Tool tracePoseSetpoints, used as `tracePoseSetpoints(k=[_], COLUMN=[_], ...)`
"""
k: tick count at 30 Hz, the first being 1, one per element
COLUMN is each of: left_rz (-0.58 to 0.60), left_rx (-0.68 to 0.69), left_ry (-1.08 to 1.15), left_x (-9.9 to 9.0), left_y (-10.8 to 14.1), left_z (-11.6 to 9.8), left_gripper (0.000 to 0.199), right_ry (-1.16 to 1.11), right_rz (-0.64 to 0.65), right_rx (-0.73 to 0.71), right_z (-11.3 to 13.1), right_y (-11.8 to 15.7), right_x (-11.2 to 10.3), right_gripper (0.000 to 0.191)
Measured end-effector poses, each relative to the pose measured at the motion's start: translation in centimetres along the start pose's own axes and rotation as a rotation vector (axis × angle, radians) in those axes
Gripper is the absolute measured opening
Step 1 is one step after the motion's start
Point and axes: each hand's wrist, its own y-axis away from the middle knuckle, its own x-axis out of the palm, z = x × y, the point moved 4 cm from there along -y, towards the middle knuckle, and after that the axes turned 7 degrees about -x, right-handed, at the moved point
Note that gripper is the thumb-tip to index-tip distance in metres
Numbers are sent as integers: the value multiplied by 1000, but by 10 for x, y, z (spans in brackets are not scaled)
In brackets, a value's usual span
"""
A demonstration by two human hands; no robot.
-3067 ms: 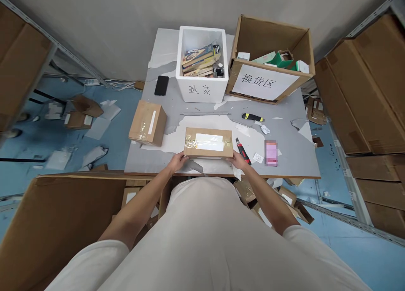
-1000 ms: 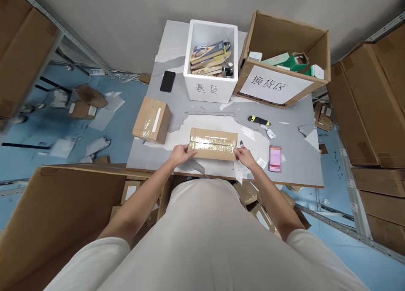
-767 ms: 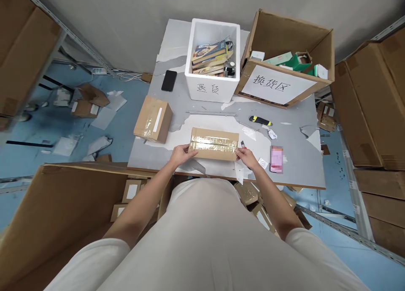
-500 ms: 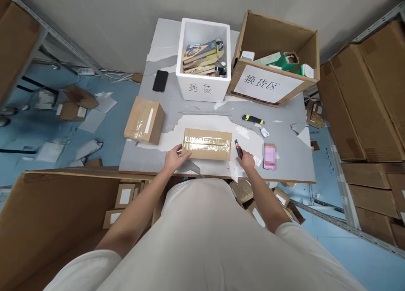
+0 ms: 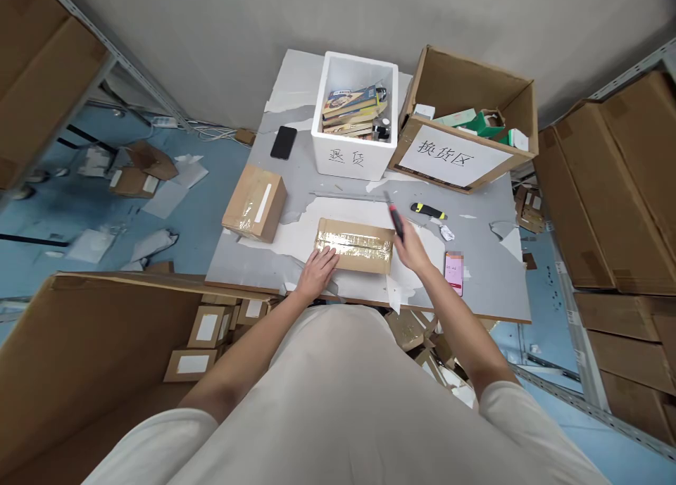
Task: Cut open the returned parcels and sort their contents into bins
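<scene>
A flat cardboard box [image 5: 364, 258] with shiny tape across its top lies near the front of the table. My left hand [image 5: 317, 270] rests on its left front part, fingers stretched out over the tape. In my right hand [image 5: 412, 247] is a red and black utility knife [image 5: 396, 222], its blade pointing away from me, above the box's right end; the blade is blurred. A black and yellow utility knife [image 5: 429, 210] lies beyond, next to a crumpled scrap of paper [image 5: 446, 232]. A phone with a pink screen [image 5: 453, 272] lies right of my right wrist.
A taller taped box [image 5: 254, 202] stands at the left, with a black phone [image 5: 284, 142] behind it. At the back are a white foam bin [image 5: 343, 162] of books and a large carton [image 5: 459, 154] with small boxes. An open carton [image 5: 132, 316] of parcels sits below left.
My left hand has moved from the box's left edge onto its top, fingers now flat. My right hand has raised the utility knife and brought it over toward the box's right end.
</scene>
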Motion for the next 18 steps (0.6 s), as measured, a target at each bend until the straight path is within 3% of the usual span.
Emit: tracePoseSetpoints(k=[3, 6, 11, 18], left_rz=[-10, -13, -27, -68], left_rx=[6, 6, 9, 62], left_ry=[6, 6, 16, -45], left_x=[3, 4, 4, 4], left_y=[-1, -1, -1, -2], left_z=[3, 4, 3, 4], left_gripper=[38, 37, 37, 36], right_ry=[-65, -82, -24, 358], right_rz=[330, 548, 594, 796], right_rx=[-247, -302, -258, -386], right_z=[51, 71, 70, 80], right_y=[-23, -32, -41, -44], right_x=[24, 50, 60, 52], right_gripper=[60, 51, 49, 56])
